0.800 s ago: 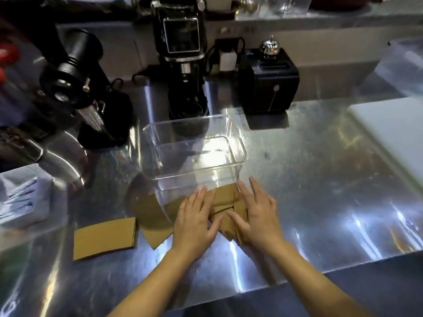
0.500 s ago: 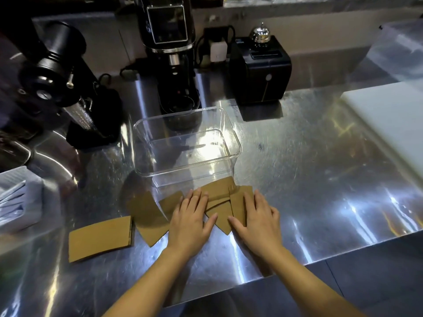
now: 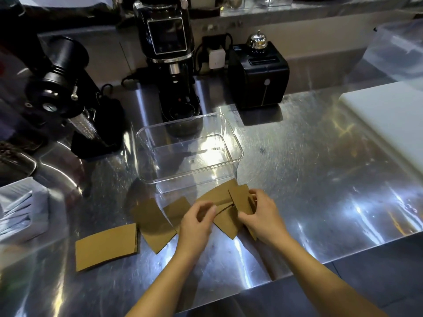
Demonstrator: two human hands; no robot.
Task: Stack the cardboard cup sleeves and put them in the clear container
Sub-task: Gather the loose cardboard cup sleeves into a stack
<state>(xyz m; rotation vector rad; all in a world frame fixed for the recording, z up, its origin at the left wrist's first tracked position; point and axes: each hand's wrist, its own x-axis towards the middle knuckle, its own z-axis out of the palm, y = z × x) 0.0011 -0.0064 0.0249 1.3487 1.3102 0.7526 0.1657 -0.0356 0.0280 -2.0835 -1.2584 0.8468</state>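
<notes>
Several flat brown cardboard cup sleeves lie on the steel counter in front of an empty clear container (image 3: 190, 154). My right hand (image 3: 261, 217) grips one sleeve (image 3: 240, 199) by its right edge, lifted and tilted over the others. My left hand (image 3: 198, 221) is curled with its fingertips on the overlapping sleeves (image 3: 225, 219) in the middle. Three more sleeves lie flat to the left: one apart at the far left (image 3: 106, 245), one beside it (image 3: 153, 221), one partly under my left hand (image 3: 176, 208).
Two black coffee grinders (image 3: 168, 62) (image 3: 59, 88) and a black box with a silver bell (image 3: 258, 74) stand behind the container. A white cutting board (image 3: 389, 120) lies at the right. A holder of white packets (image 3: 20, 207) sits at the left edge.
Both hands lay flat on the sleeves before. Now my right hand has picked up one sleeve and tilted it, and my left hand has curled its fingers.
</notes>
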